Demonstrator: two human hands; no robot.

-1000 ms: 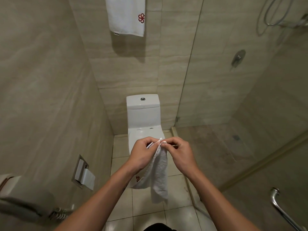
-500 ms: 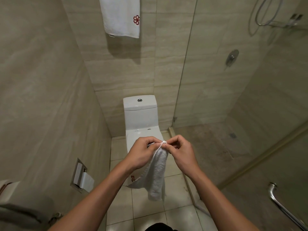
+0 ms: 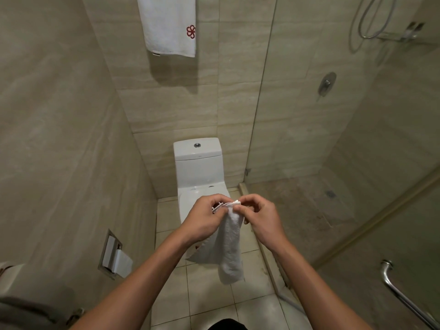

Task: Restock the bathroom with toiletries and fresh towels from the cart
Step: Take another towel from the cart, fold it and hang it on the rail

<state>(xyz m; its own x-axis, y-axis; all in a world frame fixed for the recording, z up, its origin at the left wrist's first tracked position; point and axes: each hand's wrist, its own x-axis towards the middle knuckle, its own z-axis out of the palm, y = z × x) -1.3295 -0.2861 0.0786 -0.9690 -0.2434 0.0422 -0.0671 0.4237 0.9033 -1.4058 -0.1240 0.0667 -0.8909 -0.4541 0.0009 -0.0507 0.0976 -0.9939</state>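
Observation:
A small white towel [image 3: 229, 246] hangs down in front of me, above the floor tiles. My left hand [image 3: 202, 221] and my right hand [image 3: 260, 220] pinch its top edge side by side, fingertips almost touching. A bit of red embroidery shows at the towel's lower left, partly hidden by my left wrist. A larger white towel with a red flower emblem [image 3: 169, 25] hangs high on the back wall.
A white toilet [image 3: 198, 167] stands straight ahead against the back wall, lid down. A toilet paper holder [image 3: 115, 256] is set in the left wall. A glass shower partition [image 3: 262, 96] and a door handle [image 3: 400, 294] are on the right.
The view has drifted slightly, showing more of the hanging wall towel. Both hands stay together on the small towel's top edge, their fingers shifting along it a little.

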